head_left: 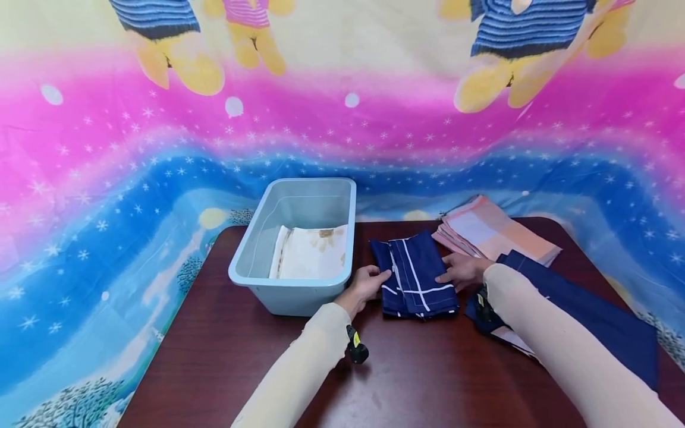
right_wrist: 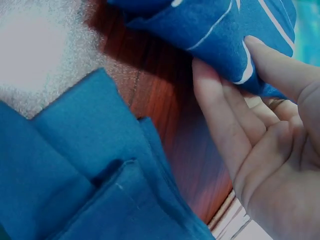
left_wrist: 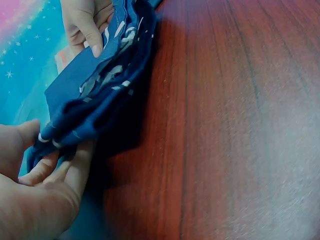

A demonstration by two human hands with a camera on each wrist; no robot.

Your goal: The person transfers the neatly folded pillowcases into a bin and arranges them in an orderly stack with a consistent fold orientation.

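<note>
Two hands hold the folded navy cloth at mid-frame on the bench, just right of the bin. The left hand pinches its left edge, thumb over and fingers under; the right hand pinches the right edge likewise. Judging by this, folding is done and lifting begins; next it calls for an even raise toward the bin, which already holds a white cloth.

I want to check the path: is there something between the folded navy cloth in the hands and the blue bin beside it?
Nothing visible on the table between the folded navy cloth and the blue bin; only the left hand gripping its edge lies there.
</note>
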